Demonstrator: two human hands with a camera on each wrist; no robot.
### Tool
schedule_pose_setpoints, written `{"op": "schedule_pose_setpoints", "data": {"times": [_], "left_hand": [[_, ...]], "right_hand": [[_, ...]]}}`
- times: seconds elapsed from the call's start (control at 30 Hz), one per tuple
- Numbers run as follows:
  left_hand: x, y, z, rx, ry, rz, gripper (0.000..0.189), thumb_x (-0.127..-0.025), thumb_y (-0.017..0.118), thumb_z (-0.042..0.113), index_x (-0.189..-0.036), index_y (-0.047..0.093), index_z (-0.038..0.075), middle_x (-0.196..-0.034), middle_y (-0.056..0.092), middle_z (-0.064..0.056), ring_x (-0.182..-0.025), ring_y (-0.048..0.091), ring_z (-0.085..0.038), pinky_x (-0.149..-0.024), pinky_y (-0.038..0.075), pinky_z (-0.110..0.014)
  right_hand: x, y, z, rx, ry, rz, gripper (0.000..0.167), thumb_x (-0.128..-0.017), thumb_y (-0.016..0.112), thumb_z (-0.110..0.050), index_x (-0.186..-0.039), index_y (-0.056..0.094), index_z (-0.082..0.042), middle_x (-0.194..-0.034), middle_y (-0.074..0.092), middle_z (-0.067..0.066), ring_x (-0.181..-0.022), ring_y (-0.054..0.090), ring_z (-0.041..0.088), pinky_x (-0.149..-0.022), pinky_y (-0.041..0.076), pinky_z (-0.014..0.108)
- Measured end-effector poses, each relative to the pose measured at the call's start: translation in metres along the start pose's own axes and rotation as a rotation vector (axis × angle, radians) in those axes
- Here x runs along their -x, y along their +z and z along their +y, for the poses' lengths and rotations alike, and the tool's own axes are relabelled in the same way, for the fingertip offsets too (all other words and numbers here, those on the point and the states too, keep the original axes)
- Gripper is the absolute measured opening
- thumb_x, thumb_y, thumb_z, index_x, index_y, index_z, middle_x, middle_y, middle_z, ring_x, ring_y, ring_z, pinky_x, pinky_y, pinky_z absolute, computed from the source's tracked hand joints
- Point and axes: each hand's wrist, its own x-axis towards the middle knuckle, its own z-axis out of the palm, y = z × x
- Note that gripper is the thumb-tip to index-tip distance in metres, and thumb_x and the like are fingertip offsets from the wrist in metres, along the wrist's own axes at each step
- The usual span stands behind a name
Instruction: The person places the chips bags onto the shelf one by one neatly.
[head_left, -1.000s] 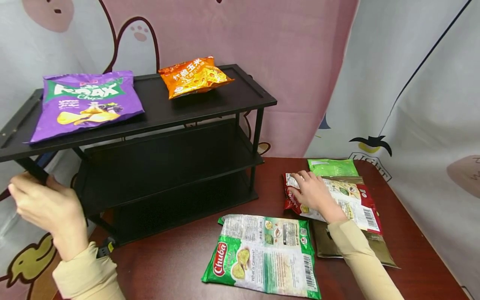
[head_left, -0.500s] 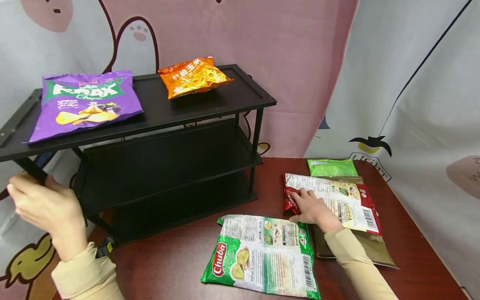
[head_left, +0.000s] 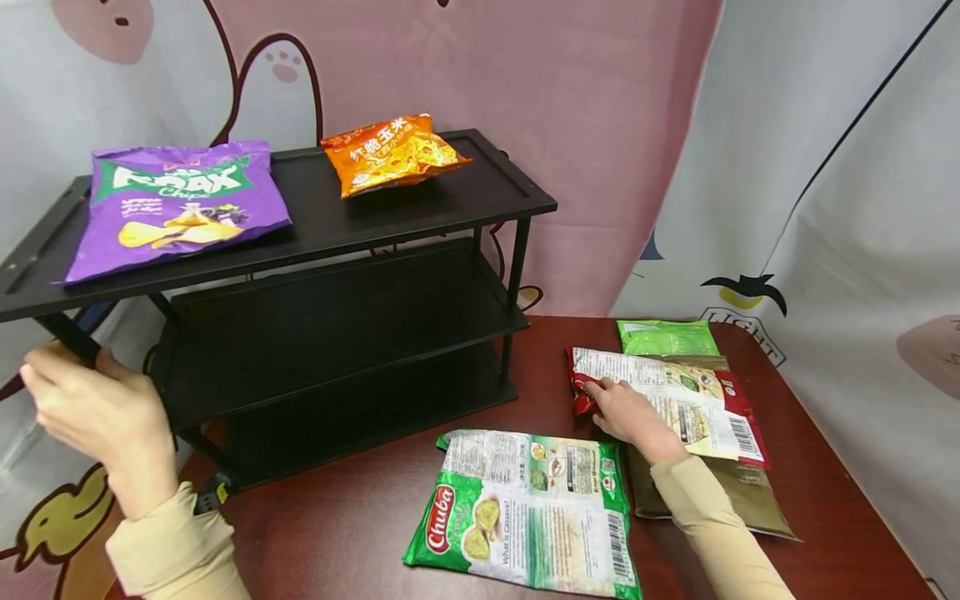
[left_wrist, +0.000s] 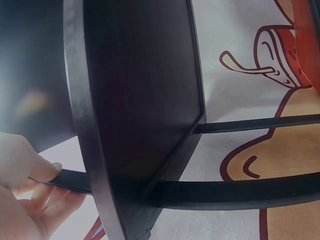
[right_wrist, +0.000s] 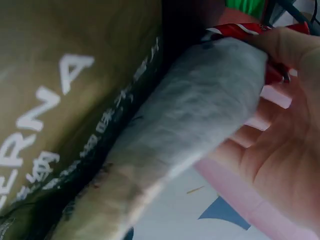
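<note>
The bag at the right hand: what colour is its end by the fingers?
Red; the head view shows this bag end best.

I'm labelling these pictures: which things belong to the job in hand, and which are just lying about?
In the job, judging by touch:
red-and-white bag, held by the right hand
black rack, its post gripped by the left hand

Probably just lying about, not held:
purple bag and orange bag, on the rack's top
green Chuba bag
olive bag
small green packet
</note>
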Motion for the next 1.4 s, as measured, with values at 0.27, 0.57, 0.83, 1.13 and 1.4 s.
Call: {"op": "schedule_pose_setpoints", "data": {"times": [0.27,0.57,0.83,1.13,1.4], "left_hand": [[0.0,0.001,-0.001,0.007,0.011,0.001,0.039,-0.097,0.039,0.025,-0.122,0.048,-0.002,-0.116,0.051,-0.031,-0.097,0.048,-0.059,-0.088,0.033,-0.059],[0.0,0.001,-0.001,0.005,0.014,-0.003,0.039,-0.097,0.038,0.026,-0.123,0.047,-0.002,-0.116,0.051,-0.032,-0.097,0.048,-0.059,-0.087,0.033,-0.059],[0.001,0.0,0.001,0.003,0.018,0.007,0.038,-0.097,0.037,0.025,-0.122,0.048,-0.002,-0.115,0.051,-0.032,-0.095,0.048,-0.059,-0.086,0.033,-0.059],[0.0,0.001,-0.001,0.001,0.008,-0.008,0.04,-0.097,0.038,0.027,-0.123,0.047,-0.002,-0.117,0.051,-0.032,-0.097,0.047,-0.06,-0.088,0.033,-0.059],[0.001,-0.001,0.001,-0.003,-0.002,-0.011,0.038,-0.097,0.039,0.024,-0.123,0.048,-0.003,-0.117,0.051,-0.031,-0.098,0.048,-0.059,-0.088,0.033,-0.058]], "right_hand": [[-0.001,-0.012,0.012,0.015,-0.038,0.178,0.033,-0.074,0.068,-0.001,-0.103,0.053,-0.003,-0.059,0.053,0.009,-0.051,0.056,0.029,-0.044,0.042,0.041],[-0.002,-0.023,0.019,0.062,0.006,0.368,0.029,-0.075,0.064,-0.002,-0.103,0.054,-0.006,-0.069,0.062,0.012,-0.056,0.061,0.034,-0.041,0.04,0.043],[-0.005,-0.034,0.022,0.047,0.03,0.44,0.038,-0.076,0.064,-0.001,-0.112,0.054,-0.008,-0.074,0.064,0.015,-0.056,0.06,0.037,-0.04,0.039,0.045],[-0.006,-0.055,0.019,0.039,0.063,0.543,0.028,-0.081,0.062,-0.004,-0.109,0.055,-0.005,-0.062,0.06,0.016,-0.047,0.054,0.039,-0.039,0.037,0.048],[-0.007,-0.089,0.013,-0.037,0.042,0.596,0.031,-0.083,0.061,-0.002,-0.114,0.056,0.002,-0.084,0.069,0.022,-0.057,0.06,0.043,-0.048,0.044,0.052]]}}
